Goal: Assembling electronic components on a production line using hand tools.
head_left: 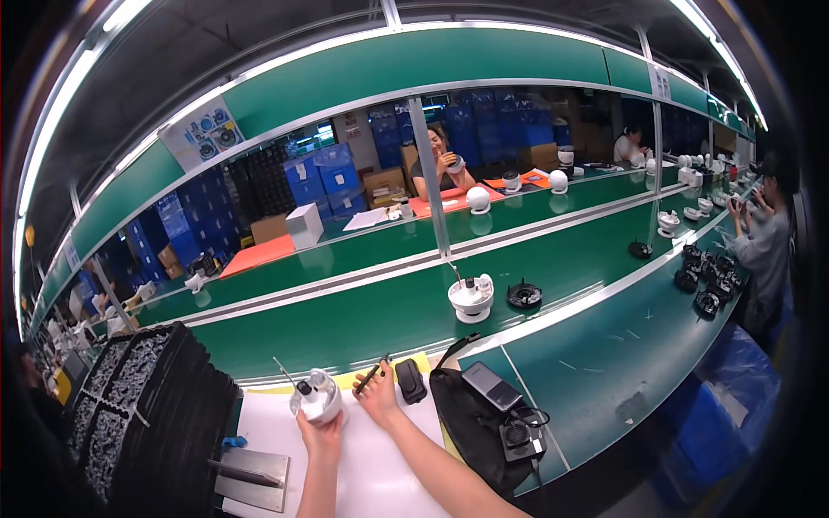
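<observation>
My left hand [320,439] holds a white round housing [321,406] up over the white work sheet [371,479]. Its open top faces up, with a black cylinder inside and a thin wire rising to the left. My right hand [378,401], just to the right of the housing and apart from it, has its fingers closed on a thin black stick-like piece [370,378]. What exactly this piece is I cannot make out. Beside my right fingers lies a black oblong case [411,381].
Black trays [164,414] of small parts are stacked at left, near a metal plate fixture [259,480]. A black bag [466,414] and a phone-like device [490,385] lie right. On the green conveyor [380,324] stand another housing [471,298] and a black ring part [524,295]. Co-workers sit beyond.
</observation>
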A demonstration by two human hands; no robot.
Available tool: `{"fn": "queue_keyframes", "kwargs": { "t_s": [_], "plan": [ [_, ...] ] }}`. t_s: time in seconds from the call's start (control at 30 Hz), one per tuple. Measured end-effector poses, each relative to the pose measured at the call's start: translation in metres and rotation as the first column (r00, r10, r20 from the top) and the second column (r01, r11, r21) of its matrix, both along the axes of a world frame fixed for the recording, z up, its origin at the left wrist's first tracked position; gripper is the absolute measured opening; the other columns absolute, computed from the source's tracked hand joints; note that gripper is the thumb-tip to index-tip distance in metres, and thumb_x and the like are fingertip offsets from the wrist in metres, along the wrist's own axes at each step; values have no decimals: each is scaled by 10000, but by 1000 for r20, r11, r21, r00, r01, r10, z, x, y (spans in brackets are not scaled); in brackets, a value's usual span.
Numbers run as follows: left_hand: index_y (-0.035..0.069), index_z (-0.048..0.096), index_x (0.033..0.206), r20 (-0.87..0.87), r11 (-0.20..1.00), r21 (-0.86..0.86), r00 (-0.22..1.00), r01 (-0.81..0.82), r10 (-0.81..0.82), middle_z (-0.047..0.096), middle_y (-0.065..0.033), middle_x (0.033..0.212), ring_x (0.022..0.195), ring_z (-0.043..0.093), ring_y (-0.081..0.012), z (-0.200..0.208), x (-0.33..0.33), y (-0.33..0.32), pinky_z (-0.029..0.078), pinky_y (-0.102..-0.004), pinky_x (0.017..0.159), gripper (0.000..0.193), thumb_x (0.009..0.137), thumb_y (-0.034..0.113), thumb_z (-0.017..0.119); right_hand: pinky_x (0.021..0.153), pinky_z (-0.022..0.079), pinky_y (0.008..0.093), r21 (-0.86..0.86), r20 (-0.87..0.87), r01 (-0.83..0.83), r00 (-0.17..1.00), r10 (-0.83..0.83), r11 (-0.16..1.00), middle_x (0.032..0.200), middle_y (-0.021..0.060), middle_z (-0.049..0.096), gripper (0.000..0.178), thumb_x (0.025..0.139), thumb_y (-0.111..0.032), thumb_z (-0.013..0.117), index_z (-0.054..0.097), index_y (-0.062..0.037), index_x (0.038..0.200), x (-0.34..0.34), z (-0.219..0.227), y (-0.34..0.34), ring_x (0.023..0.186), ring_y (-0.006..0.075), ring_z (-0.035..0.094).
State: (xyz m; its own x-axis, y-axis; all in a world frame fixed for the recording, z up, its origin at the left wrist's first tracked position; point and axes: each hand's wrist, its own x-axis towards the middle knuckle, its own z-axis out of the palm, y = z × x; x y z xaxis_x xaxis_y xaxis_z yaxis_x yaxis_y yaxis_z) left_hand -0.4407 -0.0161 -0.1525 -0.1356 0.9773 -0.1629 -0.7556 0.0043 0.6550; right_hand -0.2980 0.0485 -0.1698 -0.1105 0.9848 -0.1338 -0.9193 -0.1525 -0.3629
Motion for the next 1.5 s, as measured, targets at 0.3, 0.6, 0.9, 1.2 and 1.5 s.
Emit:
{"fn": "queue_keyframes", "kwargs": {
  "t_s": [0.3,0.6,0.9,1.2,1.5],
  "plan": [
    [110,257,1377,-189,985,-91,968,149,-164,406,-172,1293,1130,481,-328,-10,5,-61,436,-459,937,790,850,697,287,786,447,369,-42,85,-7,996,10,999,1045,127,508,752,748,-606,577,370,-32,1188,6,1,-7,908,245,509],
    [-55,433,1214,-452,872,-269,746,409,-489,632,-234,875,826,649,-283,23,-5,-91,532,-341,741,780,900,634,248,806,450,327,40,137,44,989,-49,998,973,126,553,705,774,-630,536,457,-13,1105,14,4,5,873,226,540],
    [13,558,1111,-885,960,281,388,5,257,627,-75,879,827,586,-123,23,-29,-62,476,-236,690,279,867,145,592,826,438,351,35,252,-3,968,-5,999,1044,151,503,766,768,-604,524,359,7,1200,-3,9,-4,899,243,517],
    [-38,653,917,-879,954,277,431,115,203,658,-64,799,754,606,-100,25,-51,-37,472,-224,697,166,860,106,594,824,445,327,145,488,-139,872,51,980,1079,119,540,614,837,-554,422,435,-43,1177,4,30,-36,912,206,546],
    [-32,653,889,-843,965,146,537,218,6,652,-63,758,724,597,-84,24,-53,-11,463,-202,660,144,841,98,614,762,402,235,460,874,-303,322,-365,834,1060,80,518,714,565,-70,611,431,-12,1254,41,139,-86,863,135,474]
  ]
}}
